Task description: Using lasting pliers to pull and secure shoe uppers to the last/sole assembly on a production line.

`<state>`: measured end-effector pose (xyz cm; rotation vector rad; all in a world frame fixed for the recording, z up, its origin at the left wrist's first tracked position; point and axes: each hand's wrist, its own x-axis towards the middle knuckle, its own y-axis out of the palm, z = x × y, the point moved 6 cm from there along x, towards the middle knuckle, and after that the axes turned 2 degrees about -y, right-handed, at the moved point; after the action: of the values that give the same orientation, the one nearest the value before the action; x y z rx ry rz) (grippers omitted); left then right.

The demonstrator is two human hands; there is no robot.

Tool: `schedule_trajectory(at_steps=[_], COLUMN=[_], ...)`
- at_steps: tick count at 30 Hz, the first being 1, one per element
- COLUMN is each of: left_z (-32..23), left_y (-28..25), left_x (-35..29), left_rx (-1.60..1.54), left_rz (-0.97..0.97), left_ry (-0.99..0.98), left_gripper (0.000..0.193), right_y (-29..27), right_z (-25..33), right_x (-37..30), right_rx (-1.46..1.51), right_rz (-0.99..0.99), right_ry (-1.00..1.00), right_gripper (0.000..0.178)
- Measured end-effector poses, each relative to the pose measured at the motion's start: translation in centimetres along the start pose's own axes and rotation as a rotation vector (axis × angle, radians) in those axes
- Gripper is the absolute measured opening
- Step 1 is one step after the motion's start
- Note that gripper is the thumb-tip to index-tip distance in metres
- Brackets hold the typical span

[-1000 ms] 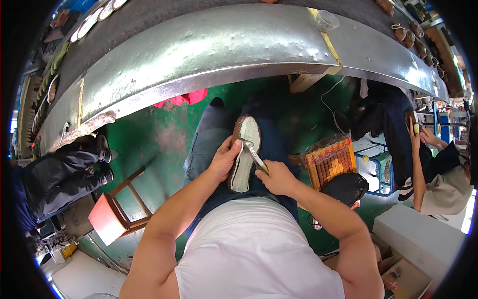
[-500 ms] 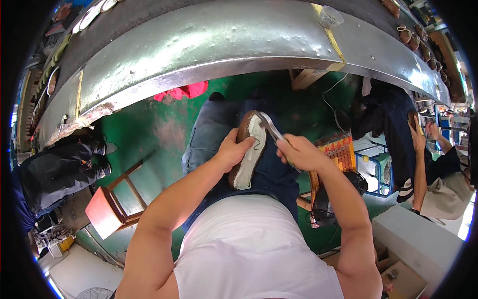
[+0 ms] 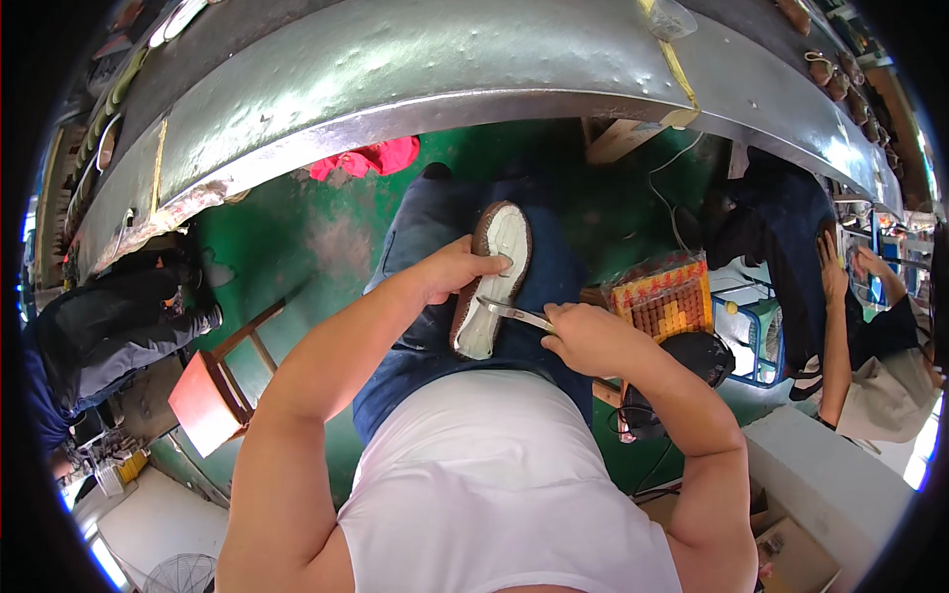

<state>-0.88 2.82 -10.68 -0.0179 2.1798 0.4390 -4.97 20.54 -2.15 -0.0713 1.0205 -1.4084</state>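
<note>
Head view: left hand (image 3: 457, 270) pinches the shoe (image 3: 478, 332) sole-up, long axis running away and slightly right; right hand (image 3: 591, 338) clasps a metal tool (image 3: 520, 314).

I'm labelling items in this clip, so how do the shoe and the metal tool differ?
The shoe is broad, whitish underneath with brown sides; the metal tool is slim and silvery. The shoe runs mostly up the picture, leaning slightly right, while the metal tool slants from upper left to lower right. The left hand holds the shoe; the right hand grips the metal tool. Both are held in bare hands.
</note>
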Motion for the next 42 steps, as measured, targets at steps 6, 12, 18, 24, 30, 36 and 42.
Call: schedule_trajectory(at_steps=[6, 12, 18, 24, 30, 36, 42], left_z=[0.5, 0.5, 0.7, 1.0, 2.2, 4.9, 3.6], left_y=[0.1, -0.1, -1.0, 0.7, 1.9, 2.2, 2.7], left_x=[0.6, 0.6, 1.2, 0.5, -1.4, -0.9, -1.9], left_rx=[-0.022, -0.017, -0.073, 0.056, 0.253, 0.1, 0.655], left_rz=[0.043, 0.018, 0.049, -0.036, -0.133, -0.224, -0.507], left_ry=[0.015, 0.034, 0.059, 0.155, 0.307, 0.526, 0.448], left_gripper=[0.054, 0.055, 0.057, 0.059, 0.075, 0.088, 0.093], right_y=[-0.1, 0.2, 2.8, 2.6, 2.4, 2.3, 0.4], right_z=[0.8, 1.0, -0.7, -1.3, -2.2, -3.5, -2.7], right_x=[-0.4, 0.5, 2.6, -2.1, -2.8, -2.9, 1.1], right_rx=[-0.121, -0.155, 0.056, -0.017, 0.028, 0.225, 0.196], right_rz=[-0.073, -0.074, -0.283, -0.376, -0.108, 0.038, -0.301], right_ry=[-0.043, -0.025, -0.082, -0.099, 0.158, 0.089, 0.159], right_gripper=[0.028, 0.028, 0.029, 0.033, 0.042, 0.044, 0.047])
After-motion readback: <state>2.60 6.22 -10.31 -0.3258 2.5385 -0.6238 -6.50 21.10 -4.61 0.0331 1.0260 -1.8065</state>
